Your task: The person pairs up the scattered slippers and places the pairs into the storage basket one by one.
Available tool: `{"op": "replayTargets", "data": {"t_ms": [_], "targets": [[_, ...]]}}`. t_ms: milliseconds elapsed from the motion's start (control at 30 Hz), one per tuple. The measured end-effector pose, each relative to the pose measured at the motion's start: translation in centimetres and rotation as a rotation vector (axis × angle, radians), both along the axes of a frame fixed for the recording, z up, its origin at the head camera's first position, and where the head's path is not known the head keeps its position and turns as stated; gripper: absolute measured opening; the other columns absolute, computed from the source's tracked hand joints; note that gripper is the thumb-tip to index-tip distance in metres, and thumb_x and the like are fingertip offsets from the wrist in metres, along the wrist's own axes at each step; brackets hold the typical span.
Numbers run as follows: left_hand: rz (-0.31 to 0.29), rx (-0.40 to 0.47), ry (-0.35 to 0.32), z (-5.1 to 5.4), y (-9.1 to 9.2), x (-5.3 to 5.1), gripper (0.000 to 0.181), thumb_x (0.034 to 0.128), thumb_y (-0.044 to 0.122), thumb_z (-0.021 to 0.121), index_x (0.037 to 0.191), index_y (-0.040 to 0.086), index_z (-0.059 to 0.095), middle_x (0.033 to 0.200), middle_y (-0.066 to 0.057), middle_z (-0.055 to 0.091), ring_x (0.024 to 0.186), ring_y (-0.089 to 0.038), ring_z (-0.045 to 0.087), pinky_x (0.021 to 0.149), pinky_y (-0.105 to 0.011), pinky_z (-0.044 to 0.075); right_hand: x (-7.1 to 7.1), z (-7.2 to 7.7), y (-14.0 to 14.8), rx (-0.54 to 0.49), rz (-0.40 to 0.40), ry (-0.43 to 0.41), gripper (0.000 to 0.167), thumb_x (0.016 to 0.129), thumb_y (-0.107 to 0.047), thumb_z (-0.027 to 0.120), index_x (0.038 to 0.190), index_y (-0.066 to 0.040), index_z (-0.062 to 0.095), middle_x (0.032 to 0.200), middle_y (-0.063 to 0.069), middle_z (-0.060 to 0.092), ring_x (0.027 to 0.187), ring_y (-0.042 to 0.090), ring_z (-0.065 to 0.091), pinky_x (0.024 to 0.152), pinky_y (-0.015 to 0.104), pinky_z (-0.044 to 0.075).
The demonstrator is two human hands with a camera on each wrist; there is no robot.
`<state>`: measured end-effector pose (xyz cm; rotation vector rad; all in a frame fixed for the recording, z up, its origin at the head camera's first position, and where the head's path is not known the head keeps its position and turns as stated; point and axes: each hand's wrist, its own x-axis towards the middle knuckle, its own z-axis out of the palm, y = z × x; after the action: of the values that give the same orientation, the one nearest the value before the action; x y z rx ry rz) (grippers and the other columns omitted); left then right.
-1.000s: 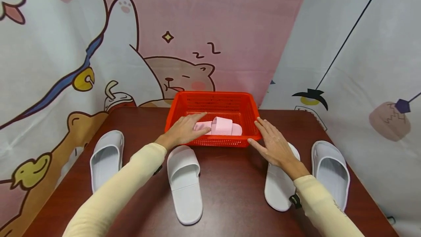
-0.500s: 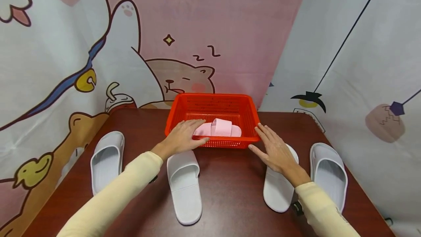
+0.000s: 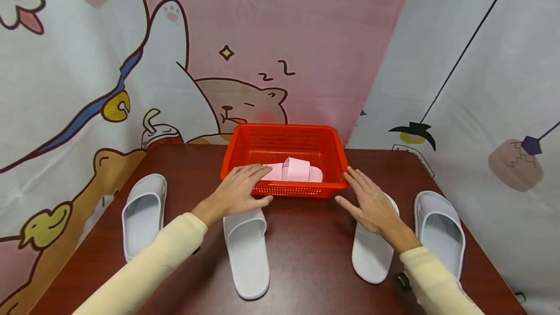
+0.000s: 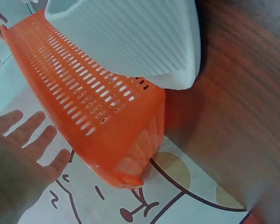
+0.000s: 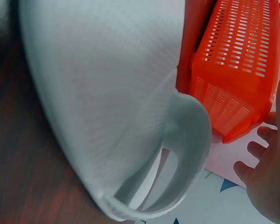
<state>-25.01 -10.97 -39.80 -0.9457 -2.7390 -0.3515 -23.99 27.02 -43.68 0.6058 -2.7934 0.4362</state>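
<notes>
In the head view, a red perforated basket [image 3: 284,188] stands at the back middle of the table with a pink slide slipper [image 3: 297,169] inside. My left hand [image 3: 234,191], fingers extended, hovers by the basket's front left corner, over the toe of a white slide slipper [image 3: 249,261]. Around the front right corner is my right hand [image 3: 369,203], also with straight fingers, partly covering another white slide slipper [image 3: 372,254]. Neither hand holds anything. The left wrist view shows spread fingers apart from the basket [image 4: 84,102]; whether the right fingertips touch the basket [image 5: 238,56] I cannot tell.
A grey closed-toe clog [image 3: 143,213] lies near the table's left edge, partly behind my left sleeve. Its like, another grey clog [image 3: 439,232], lies along the right edge. A cartoon-printed curtain [image 3: 306,52] hangs behind the dark brown table [image 3: 310,252].
My left hand has drawn back from over the basket, toward me and slightly left. The right hand has shifted back a little. The basket and footwear stay in place.
</notes>
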Motion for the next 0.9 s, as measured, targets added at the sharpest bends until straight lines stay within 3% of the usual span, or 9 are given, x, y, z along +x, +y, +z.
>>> {"op": "replayTargets", "data": {"t_ms": [200,600,767,900], "targets": [[-0.032,-0.003,0.058,-0.4,-0.6,1.0,0.075,0.0871,0.055,0.064,0.149,0.015,0.052,0.146,-0.007,0.055,0.134,-0.026,0.046,0.108,-0.051,0.037,0.5,-0.4,0.5,0.015,-0.022,0.005,0.086,0.096,-0.060,0.056,0.157,-0.003,0.036,0.162,0.016,0.031,0.148,0.038,0.027,0.113,0.060,0.027],[-0.086,-0.041,0.059,-1.1,-2.0,2.4,0.077,0.0845,0.051,0.068,0.150,0.014,0.051,0.149,-0.008,0.050,0.136,-0.028,0.041,0.108,-0.054,0.037,0.9,-1.1,1.7,0.005,-0.066,-0.077,0.091,0.095,-0.063,0.055,0.159,-0.004,0.030,0.164,0.017,0.026,0.148,0.040,0.025,0.113,0.062,0.025],[-0.164,-0.006,0.134,-1.4,-2.4,2.8,0.072,0.0853,0.047,0.069,0.147,0.013,0.054,0.146,-0.007,0.052,0.135,-0.026,0.042,0.110,-0.049,0.036,1.1,-1.2,2.4,0.015,-0.055,-0.091,0.091,0.095,-0.064,0.055,0.158,-0.003,0.032,0.164,0.018,0.027,0.148,0.041,0.024,0.113,0.063,0.024],[-0.246,0.005,0.158,-1.8,-2.7,3.4,0.071,0.0853,0.045,0.070,0.146,0.011,0.055,0.144,-0.007,0.054,0.133,-0.025,0.045,0.111,-0.045,0.035,1.2,-1.4,3.0,0.033,-0.045,-0.100,0.091,0.094,-0.064,0.055,0.158,-0.003,0.033,0.163,0.019,0.029,0.147,0.042,0.025,0.113,0.063,0.024]]}}
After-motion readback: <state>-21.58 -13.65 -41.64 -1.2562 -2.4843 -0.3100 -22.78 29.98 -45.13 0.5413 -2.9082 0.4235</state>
